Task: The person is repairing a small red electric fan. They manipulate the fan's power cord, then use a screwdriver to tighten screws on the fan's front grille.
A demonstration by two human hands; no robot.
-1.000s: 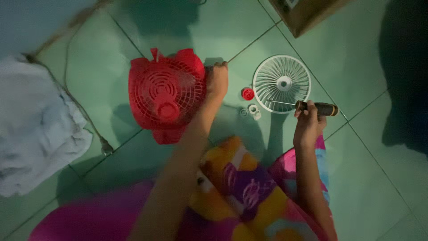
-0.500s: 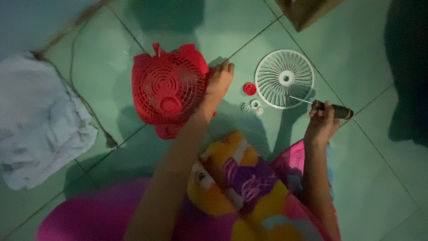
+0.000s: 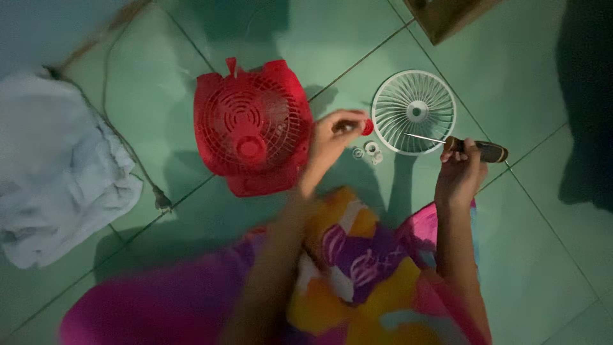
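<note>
the left hand (image 3: pixel 332 137) is pinching a small red cap (image 3: pixel 367 128) beside the red fan (image 3: pixel 252 124) — the right hand (image 3: pixel 461 169) is gripping a screwdriver (image 3: pixel 472 148), tip resting toward the white grille (image 3: pixel 414 112) lying flat on the floor.

red cap (image 3: pixel 367 127) — small, round, by white grille | screwdriver (image 3: pixel 469 147) — dark handle, lying level

Bare tiles between red fan body (image 3: pixel 252 128) and white grille (image 3: pixel 414 112) hold small washers (image 3: pixel 369 151).
</note>
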